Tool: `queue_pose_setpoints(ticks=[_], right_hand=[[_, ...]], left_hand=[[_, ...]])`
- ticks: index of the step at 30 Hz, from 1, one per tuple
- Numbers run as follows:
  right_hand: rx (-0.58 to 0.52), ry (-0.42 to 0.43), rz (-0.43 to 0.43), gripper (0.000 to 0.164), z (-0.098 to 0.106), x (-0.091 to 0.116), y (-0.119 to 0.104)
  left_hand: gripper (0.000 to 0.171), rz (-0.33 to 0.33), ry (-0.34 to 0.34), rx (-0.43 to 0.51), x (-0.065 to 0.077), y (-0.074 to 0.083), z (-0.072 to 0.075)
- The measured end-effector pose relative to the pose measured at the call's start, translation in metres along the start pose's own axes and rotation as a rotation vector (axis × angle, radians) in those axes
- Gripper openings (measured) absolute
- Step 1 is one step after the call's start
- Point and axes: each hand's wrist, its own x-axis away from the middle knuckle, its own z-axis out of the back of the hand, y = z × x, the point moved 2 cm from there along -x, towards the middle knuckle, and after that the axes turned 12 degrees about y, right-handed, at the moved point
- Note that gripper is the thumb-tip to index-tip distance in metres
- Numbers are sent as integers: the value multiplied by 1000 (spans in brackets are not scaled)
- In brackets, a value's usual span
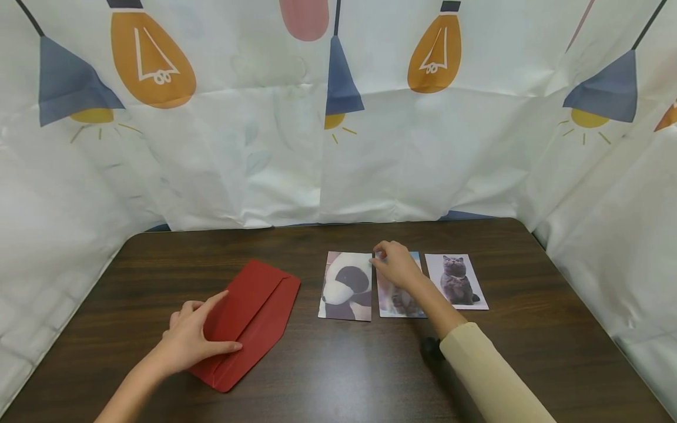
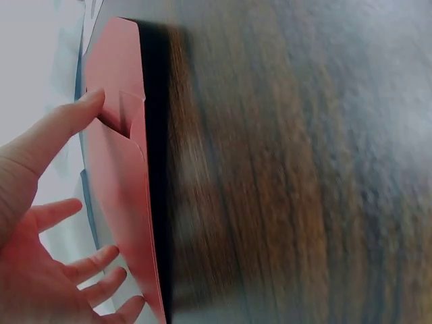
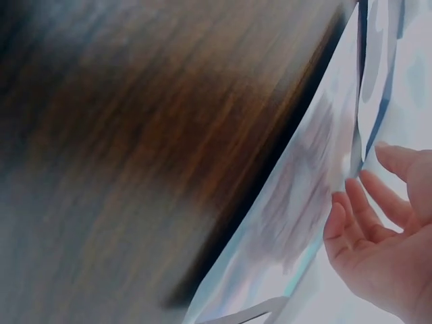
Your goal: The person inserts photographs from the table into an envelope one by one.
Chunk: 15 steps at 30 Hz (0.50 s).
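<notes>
A red envelope lies slanted on the left of the table, its pocket edge showing in the left wrist view. My left hand spans it with spread fingers; the thumb rests on the envelope's front and the other fingers lie along its far left side. To the right, three picture cards lie in a row: a black-and-white animal card, a middle card partly hidden by my right hand, and a grey cat card. The right hand hovers at the middle card's top left corner, thumb and forefinger apart, nothing visible between them.
The dark brown wooden table has rounded far corners. A white curtain printed with lamps and bulbs hangs behind it and along both sides. A small dark round object shows by the right sleeve's cuff.
</notes>
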Motion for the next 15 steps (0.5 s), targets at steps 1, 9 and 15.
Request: queue_pose_setpoints(ticks=[1,9,15], right_hand=[[1,-2,-4,35,0,-1,0],[17,-16,-11,31,-4,-7,0],[16,-22,-17,28,-5,-10,-4]], left_hand=[[108,2,-1,-5,0,-1,1],[106,14,-24,-61,-2,-4,4],[110,20,-20,-62,-6,-3,6]])
